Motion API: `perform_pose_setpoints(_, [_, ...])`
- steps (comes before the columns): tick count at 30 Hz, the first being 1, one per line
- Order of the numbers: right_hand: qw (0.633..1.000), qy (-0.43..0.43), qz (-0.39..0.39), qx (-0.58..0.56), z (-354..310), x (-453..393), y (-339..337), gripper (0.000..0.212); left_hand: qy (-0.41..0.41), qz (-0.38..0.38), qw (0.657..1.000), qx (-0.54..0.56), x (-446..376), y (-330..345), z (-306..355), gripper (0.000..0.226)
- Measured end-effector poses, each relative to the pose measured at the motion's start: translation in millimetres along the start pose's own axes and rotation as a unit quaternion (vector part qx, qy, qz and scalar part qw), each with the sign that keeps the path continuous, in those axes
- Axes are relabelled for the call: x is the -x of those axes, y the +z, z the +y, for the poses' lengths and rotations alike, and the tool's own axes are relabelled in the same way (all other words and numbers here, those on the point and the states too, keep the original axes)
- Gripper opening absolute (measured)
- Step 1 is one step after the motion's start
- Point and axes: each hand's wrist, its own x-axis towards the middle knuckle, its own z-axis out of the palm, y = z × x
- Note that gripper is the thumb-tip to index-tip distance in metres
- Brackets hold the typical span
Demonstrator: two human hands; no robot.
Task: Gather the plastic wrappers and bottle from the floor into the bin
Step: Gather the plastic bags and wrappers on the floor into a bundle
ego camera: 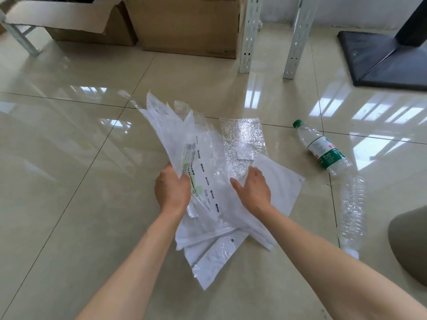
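Observation:
A pile of clear and white plastic wrappers [208,158] lies on the tiled floor in the middle of the view. My left hand [172,189] grips the left side of the pile and lifts several sheets so they fan upward. My right hand [253,189] rests flat on a white wrapper [282,185] on the right side, fingers spread. A crinkled clear sheet [242,139] lies behind the hands. A plastic bottle [322,147] with a green cap and green label lies on its side to the right. A crushed clear bottle [352,211] lies nearer, at right. No bin is clearly in view.
Two cardboard boxes stand at the back, an open one [69,19] at left and a closed one [189,24] beside it. White metal shelf legs [250,35] rise right of them. A black flat stand base [381,61] sits far right. A grey rounded object [411,241] pokes in at the right edge.

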Motion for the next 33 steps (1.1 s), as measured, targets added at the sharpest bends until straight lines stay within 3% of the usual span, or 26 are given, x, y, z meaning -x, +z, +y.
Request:
perform_pose_setpoints(3, [0.997, -0.049, -0.031, 0.054, -19.0, -16.4, 6.8, 0.08, 0.003, 0.0, 1.0, 0.016, 2.1, -0.1, -3.9, 0.031])
perform_pose_setpoints(7, [0.974, -0.086, -0.033, 0.209, -19.9, -28.9, 17.9, 0.035, -0.003, 0.001, 0.999, 0.032, 2.8, -1.0, -9.8, 0.029])
perform_pose_setpoints(10, [0.982, -0.077, 0.003, 0.171, -13.3, -30.1, 18.4, 0.018, -0.009, 0.005, 0.999, 0.036, -0.3, -2.6, -13.2, 0.029])
perform_pose_setpoints(13, [0.997, -0.063, 0.029, 0.038, -15.5, -23.1, 11.2, 0.031, -0.03, 0.002, 0.999, 0.031, -2.5, -4.8, -16.5, 0.025])
perform_pose_setpoints(15, [0.99, -0.131, 0.039, -0.033, -22.3, -4.7, 7.3, 0.039, -0.048, 0.0, 0.998, 0.038, -2.2, -7.0, -17.4, 0.021])
perform_pose_setpoints(19, [0.957, -0.256, -0.065, -0.116, -37.9, 47.7, 11.8, 0.043, -0.078, -0.006, 0.994, 0.079, -2.4, -9.1, -13.8, 0.014])
perform_pose_setpoints(23, [0.933, -0.316, -0.127, -0.119, -54.7, 75.5, 16.9, 0.045, -0.1, -0.008, 0.986, 0.13, 2.8, -12.8, -6.2, 0.058])
perform_pose_setpoints(25, [0.93, -0.323, -0.14, -0.103, -61.5, 79.0, 16.4, 0.047, -0.096, -0.023, 0.986, 0.135, 4.6, -14.0, -5.5, 0.054])
perform_pose_setpoints(27, [0.923, -0.336, -0.16, -0.096, -64.0, 80.2, 14.2, 0.046, -0.104, -0.016, 0.988, 0.115, 2.7, -14.7, -7.7, 0.035])
perform_pose_setpoints(30, [0.931, -0.311, -0.166, -0.096, -52.3, 78.1, 10.5, 0.046, -0.112, 0.004, 0.991, 0.079, 0.1, -16.1, -11.6, 0.018])
perform_pose_setpoints(33, [0.99, -0.136, -0.028, 0.005, -22.0, 63.5, 8.9, 0.053, -0.099, -0.003, 0.993, 0.064, 1.0, -15.1, -12.1, 0.017])
